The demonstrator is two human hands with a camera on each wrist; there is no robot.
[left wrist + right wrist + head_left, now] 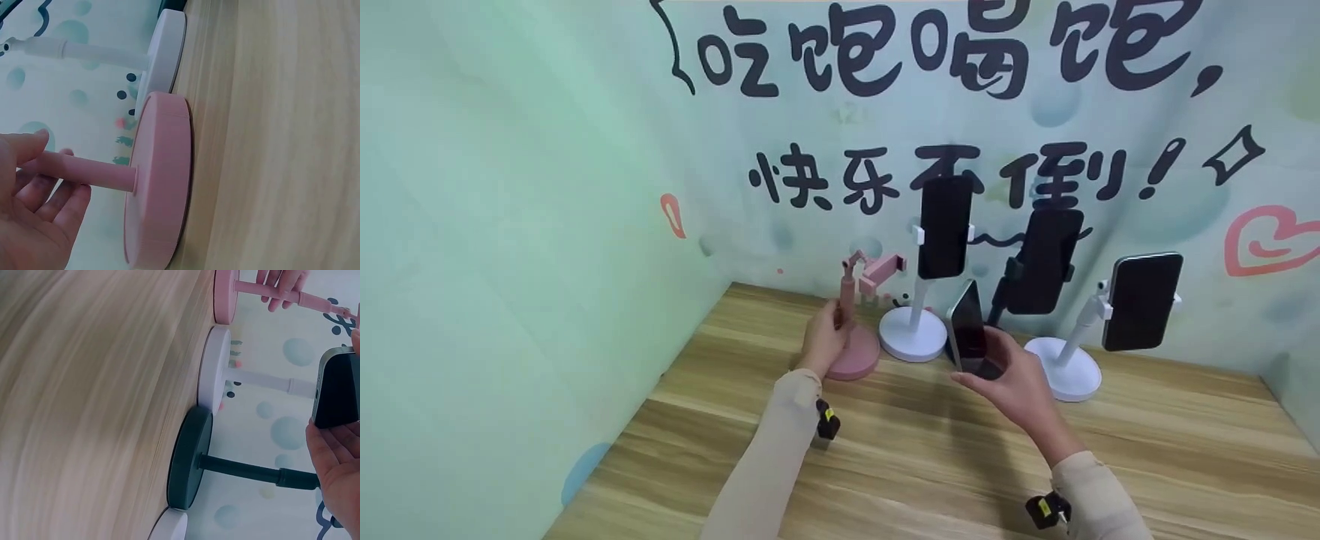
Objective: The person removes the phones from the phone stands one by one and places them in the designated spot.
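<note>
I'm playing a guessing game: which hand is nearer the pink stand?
Left. The left hand grips the pink stand; the right hand, holding a phone, is apart, to its right.

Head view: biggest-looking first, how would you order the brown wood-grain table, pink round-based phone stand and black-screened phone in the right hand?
1. Brown wood-grain table
2. Pink round-based phone stand
3. Black-screened phone in the right hand

The left arm (776, 457) reaches forward, sleeved to the wrist, and the left grip (821, 341) is closed — thumb on one side, fingers curled round the other. The right arm (1099, 499) angles forward and inward, wrist bare beyond the cuff — the right grip (1021, 379) pinching between its leftward-pointing thumb and fingers.
</note>
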